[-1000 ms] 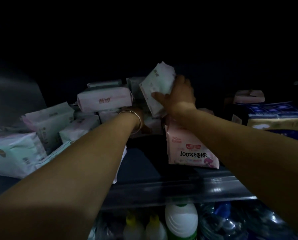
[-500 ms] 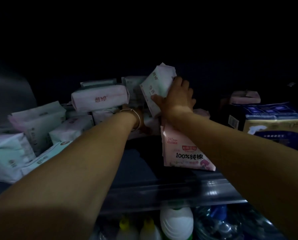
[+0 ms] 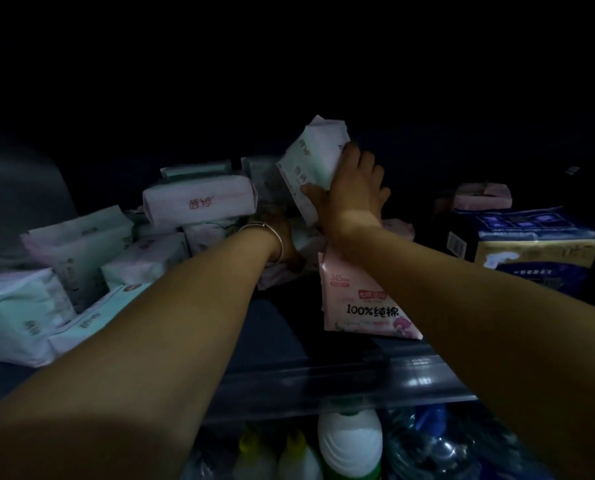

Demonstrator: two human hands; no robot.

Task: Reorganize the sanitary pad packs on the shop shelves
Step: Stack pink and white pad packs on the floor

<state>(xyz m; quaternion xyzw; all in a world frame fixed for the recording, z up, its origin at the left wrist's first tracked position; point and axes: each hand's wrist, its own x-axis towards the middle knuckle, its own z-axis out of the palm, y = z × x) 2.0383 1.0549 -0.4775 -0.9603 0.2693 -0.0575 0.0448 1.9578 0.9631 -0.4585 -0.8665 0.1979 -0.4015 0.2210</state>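
Observation:
On a dim shop shelf, my right hand (image 3: 349, 192) grips a pale green and pink sanitary pad pack (image 3: 311, 164), held tilted above the pile at the back. My left hand (image 3: 285, 242), with a thin bangle at the wrist, reaches under it into the packs; its fingers are hidden. A pink pack marked 100% (image 3: 362, 303) stands upright below my right wrist. A white pack (image 3: 199, 200) lies on top of the heap at the centre left. Several pale green and pink packs (image 3: 78, 244) lie jumbled on the left.
Blue and gold boxed packs (image 3: 531, 251) stand at the right, a pink pack (image 3: 483, 195) behind them. The shelf's front rail (image 3: 323, 382) runs across below my arms. Beneath it stand a white bottle (image 3: 349, 441), yellow-capped bottles (image 3: 275, 452) and clear plastic bottles (image 3: 438, 448).
My right hand has lifted the tilted pack slightly higher and turned it more upright. My left hand stays low among the packs. The view has shifted a little.

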